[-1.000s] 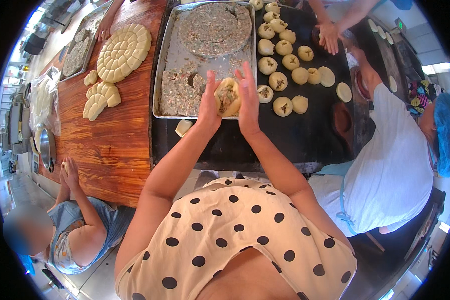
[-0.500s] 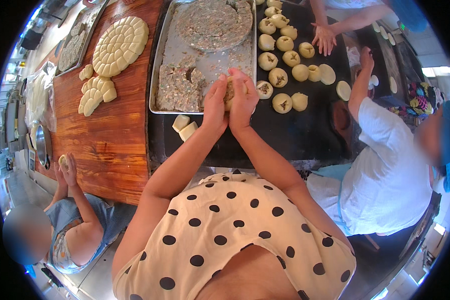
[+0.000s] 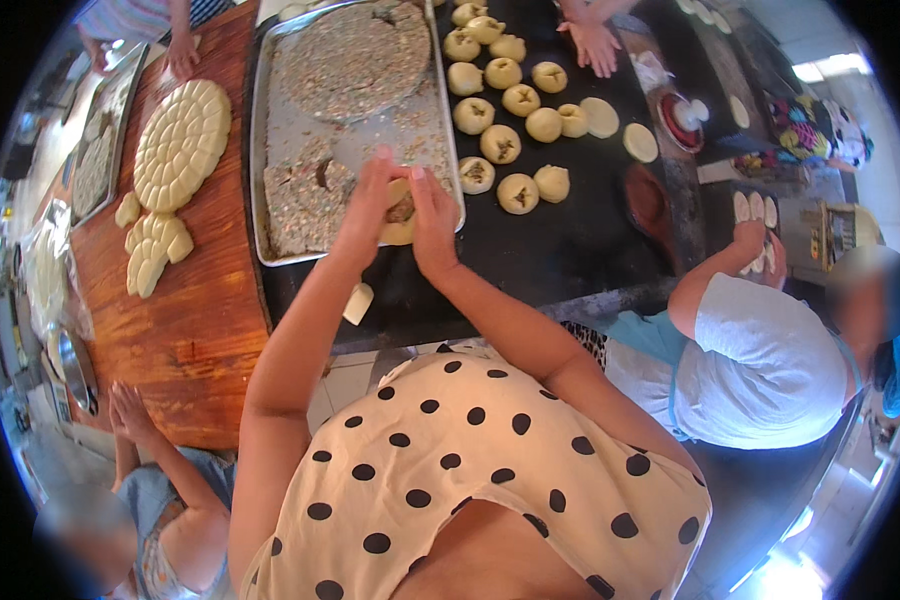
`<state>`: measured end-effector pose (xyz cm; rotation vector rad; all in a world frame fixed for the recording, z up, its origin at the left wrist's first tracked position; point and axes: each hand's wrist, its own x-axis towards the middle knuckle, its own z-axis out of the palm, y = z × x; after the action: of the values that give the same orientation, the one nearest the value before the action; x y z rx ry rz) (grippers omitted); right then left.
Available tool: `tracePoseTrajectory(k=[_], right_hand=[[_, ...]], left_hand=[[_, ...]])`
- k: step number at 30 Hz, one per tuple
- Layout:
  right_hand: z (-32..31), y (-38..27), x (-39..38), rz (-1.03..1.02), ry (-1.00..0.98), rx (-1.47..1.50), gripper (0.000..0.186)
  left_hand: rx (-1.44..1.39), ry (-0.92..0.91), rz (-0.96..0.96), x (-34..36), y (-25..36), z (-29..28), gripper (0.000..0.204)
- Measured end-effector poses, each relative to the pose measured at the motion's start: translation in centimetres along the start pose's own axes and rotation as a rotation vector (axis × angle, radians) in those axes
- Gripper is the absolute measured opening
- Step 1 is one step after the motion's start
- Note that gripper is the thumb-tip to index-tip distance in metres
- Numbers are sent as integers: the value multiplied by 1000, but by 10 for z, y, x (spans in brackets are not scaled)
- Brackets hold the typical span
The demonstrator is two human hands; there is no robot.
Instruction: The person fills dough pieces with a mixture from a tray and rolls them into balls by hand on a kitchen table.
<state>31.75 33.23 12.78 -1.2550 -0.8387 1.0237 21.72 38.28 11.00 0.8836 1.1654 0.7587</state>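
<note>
Both my hands close around one pale dough piece [image 3: 401,218] with dark filling showing in its middle. My left hand [image 3: 366,208] cups its left side and my right hand [image 3: 434,222] presses the right side. They are held over the near right corner of a metal tray [image 3: 275,130] that carries a round slab and crumbled blocks of speckled filling [image 3: 350,60]. To the right, on the black counter [image 3: 570,240], lie several filled dough balls [image 3: 500,143] with dark centres. A small dough piece [image 3: 357,303] lies at the counter's front edge below my hands.
A wooden table [image 3: 190,330] on the left bears a scored dough round [image 3: 181,143] and cut dough pieces [image 3: 155,250]. A person in white [image 3: 760,360] works dough discs at the right. Another person [image 3: 140,480] stands at lower left. Other hands [image 3: 595,45] reach in from the far side.
My hands with the dough piece have stayed over the tray's near corner and closed more tightly around it. The view has shifted slightly.
</note>
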Motion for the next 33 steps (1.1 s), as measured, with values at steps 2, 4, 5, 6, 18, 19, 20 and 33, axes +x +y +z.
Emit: tracePoseTrajectory(k=[2,4,5,6,18,19,20,33], right_hand=[[2,-7,3,36,67,250,43],[3,-3,8,126,120,430,36],[6,5,7,-58,144,240,33],[9,12,5,-235,168,45,30],[-25,-12,-1,-388,-301,-405,85],[-25,-14,-1,-404,-324,-424,90],[-23,-12,-4,-513,-234,-505,96],[-28,-28,-15,-526,-321,-526,88]], left_hand=[[-345,33,-47,-13,27,15,68],[-618,-17,-48,-25,16,19,64],[-583,32,1,-29,5,23,61],[-548,85,46,-34,-6,31,58],[-305,-143,-71,-29,49,0,63],[-412,-118,-77,-33,46,3,63],[-517,-99,-80,-38,41,7,63],[-261,-336,-7,-77,38,5,54]])
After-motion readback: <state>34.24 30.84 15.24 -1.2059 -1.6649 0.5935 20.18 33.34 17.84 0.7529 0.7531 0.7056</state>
